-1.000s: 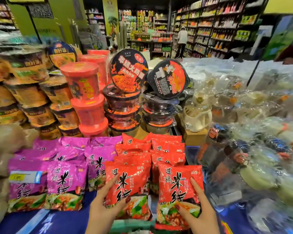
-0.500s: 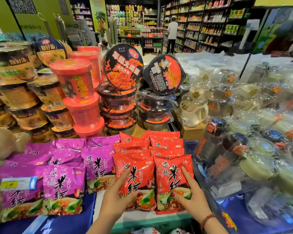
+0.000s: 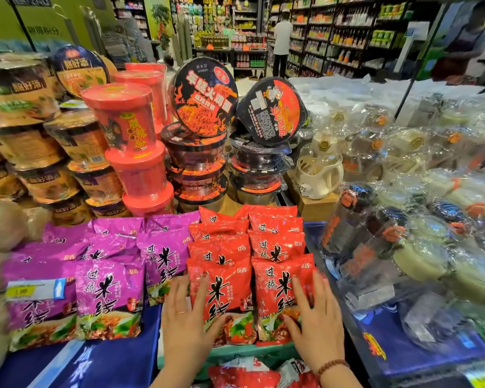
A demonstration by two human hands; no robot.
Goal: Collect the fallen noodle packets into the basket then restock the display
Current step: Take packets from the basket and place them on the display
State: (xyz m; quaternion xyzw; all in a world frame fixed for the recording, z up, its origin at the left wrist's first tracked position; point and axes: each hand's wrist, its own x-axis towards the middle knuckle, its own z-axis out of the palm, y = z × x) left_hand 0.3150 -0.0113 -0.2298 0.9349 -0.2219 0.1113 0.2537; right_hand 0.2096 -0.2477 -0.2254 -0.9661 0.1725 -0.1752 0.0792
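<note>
Left hand (image 3: 185,320): mine, flat and released, fingers straight, resting on the left edge of the front-left red packet (image 3: 230,292).
Right hand (image 3: 312,320): also released, fingers spread and pressing lightly on the front-right red packet (image 3: 277,287); a bead bracelet shows at the wrist.
Packets: the two lie side by side and touching at the front of the red rows (image 3: 247,236), overlapping the packets behind them.
Change: a second ago I gripped one red packet in each hand, short of the display. Half a second ago I was easing them down. Now both are seated and my fingers have uncurled.
Basket (image 3: 235,355): its green rim sits just below my hands, against the blue surface (image 3: 109,365). Spare red packets (image 3: 244,373) show inside it at the bottom edge of the view.
Neighbours: purple packets (image 3: 109,298) fill the rows to the left, one carrying a yellow price tag (image 3: 20,291). Red cups (image 3: 129,127) and black bowls (image 3: 199,163) are stacked behind.
Meaning: two more packets are back on display. I judge the restock only partly done, since the basket still holds stock, so the next reach goes down into it.
</note>
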